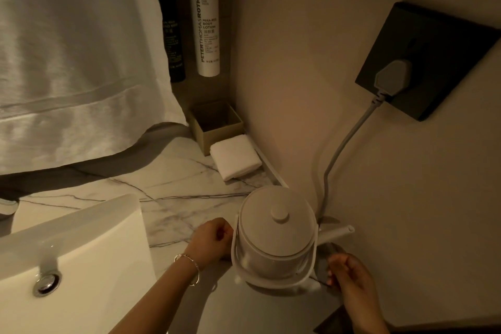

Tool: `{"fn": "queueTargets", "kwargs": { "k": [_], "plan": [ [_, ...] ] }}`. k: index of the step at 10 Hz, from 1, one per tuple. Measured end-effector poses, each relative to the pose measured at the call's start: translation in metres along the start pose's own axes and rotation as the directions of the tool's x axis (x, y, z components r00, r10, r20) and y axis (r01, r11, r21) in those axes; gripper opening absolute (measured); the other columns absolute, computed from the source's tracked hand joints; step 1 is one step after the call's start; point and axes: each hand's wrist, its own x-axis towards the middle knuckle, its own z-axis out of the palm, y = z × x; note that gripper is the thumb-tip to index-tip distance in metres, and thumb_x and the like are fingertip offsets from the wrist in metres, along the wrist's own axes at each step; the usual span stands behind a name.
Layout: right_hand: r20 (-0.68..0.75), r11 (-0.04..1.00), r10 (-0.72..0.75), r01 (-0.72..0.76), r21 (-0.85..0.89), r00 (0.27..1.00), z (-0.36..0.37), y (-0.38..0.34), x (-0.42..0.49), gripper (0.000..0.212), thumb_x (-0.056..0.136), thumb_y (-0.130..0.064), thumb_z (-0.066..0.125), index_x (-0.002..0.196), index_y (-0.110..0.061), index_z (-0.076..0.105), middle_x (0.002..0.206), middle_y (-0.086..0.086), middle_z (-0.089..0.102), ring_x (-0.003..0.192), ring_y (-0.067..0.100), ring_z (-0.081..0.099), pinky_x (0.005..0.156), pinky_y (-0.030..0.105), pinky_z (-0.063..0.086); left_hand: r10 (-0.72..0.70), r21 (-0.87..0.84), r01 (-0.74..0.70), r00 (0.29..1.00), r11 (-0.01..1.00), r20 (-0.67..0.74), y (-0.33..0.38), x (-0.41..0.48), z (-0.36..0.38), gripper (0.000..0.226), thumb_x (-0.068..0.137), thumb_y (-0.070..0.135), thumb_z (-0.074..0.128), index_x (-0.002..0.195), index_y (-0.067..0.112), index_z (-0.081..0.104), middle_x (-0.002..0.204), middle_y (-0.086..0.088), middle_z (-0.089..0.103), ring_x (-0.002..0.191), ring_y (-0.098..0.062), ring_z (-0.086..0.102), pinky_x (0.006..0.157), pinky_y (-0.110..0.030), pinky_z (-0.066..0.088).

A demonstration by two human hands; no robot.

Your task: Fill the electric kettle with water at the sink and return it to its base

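Observation:
A pale electric kettle (pixel 273 236) stands on the marble counter (pixel 173 198), lid on, thin spout (pixel 336 233) pointing right, hoop handle (pixel 271 279) folded down toward me. Its grey cord (pixel 341 149) climbs to a plug (pixel 390 76) in the dark wall socket. My left hand (pixel 214 238), a bracelet on its wrist, hovers at the kettle's left side with loosely curled fingers and holds nothing. Just right of the handle is my right hand (pixel 349 276), also loosely curled with nothing in it. The white sink (pixel 81 252) with its drain (pixel 46 283) lies at the lower left.
A white towel (pixel 76 49) hangs over the counter at the upper left. A lotion bottle (pixel 204 27) and a dark bottle (pixel 172 32) hang on the back wall. An open box (pixel 217 125) and a folded white cloth (pixel 235 157) sit in the corner.

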Motion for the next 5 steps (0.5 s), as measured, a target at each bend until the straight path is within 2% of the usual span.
{"fn": "queueTargets", "kwargs": {
  "k": [2, 3, 5],
  "plan": [
    [-0.004, 0.999, -0.011, 0.011, -0.041, 1.000, 0.001, 0.007, 0.006, 0.021, 0.088, 0.005, 0.050, 0.074, -0.005, 0.061, 0.051, 0.004, 0.055, 0.050, 0.018, 0.044, 0.041, 0.012, 0.038, 0.014, -0.024, -0.016, 0.999, 1.000, -0.049, -0.004, 0.000, 0.002, 0.032, 0.082, 0.011, 0.056, 0.059, 0.029, 0.043, 0.061, 0.007, 0.050, 0.059, -0.008, 0.045, 0.060, -0.019, 0.038],
    [0.002, 0.999, -0.016, 0.016, -0.043, 1.000, 0.001, 0.011, 0.006, 0.022, 0.088, 0.006, 0.050, 0.074, -0.006, 0.061, 0.047, 0.000, 0.055, 0.046, 0.014, 0.043, 0.039, 0.013, 0.036, 0.023, -0.034, -0.026, 0.997, 0.999, -0.075, -0.004, 0.000, 0.003, 0.034, 0.082, 0.010, 0.055, 0.058, 0.029, 0.042, 0.059, 0.008, 0.049, 0.058, -0.006, 0.044, 0.057, -0.015, 0.036],
    [-0.003, 0.997, -0.027, 0.027, -0.070, 1.000, -0.004, 0.013, 0.002, 0.022, 0.088, 0.006, 0.051, 0.072, -0.005, 0.061, 0.043, -0.001, 0.055, 0.045, 0.016, 0.043, 0.037, 0.013, 0.035, -0.026, -0.120, 0.022, 0.999, 0.992, -0.032, -0.004, 0.003, 0.000, 0.032, 0.081, 0.007, 0.058, 0.058, 0.027, 0.047, 0.061, 0.004, 0.052, 0.060, -0.011, 0.047, 0.061, -0.022, 0.040]
  ]
}}
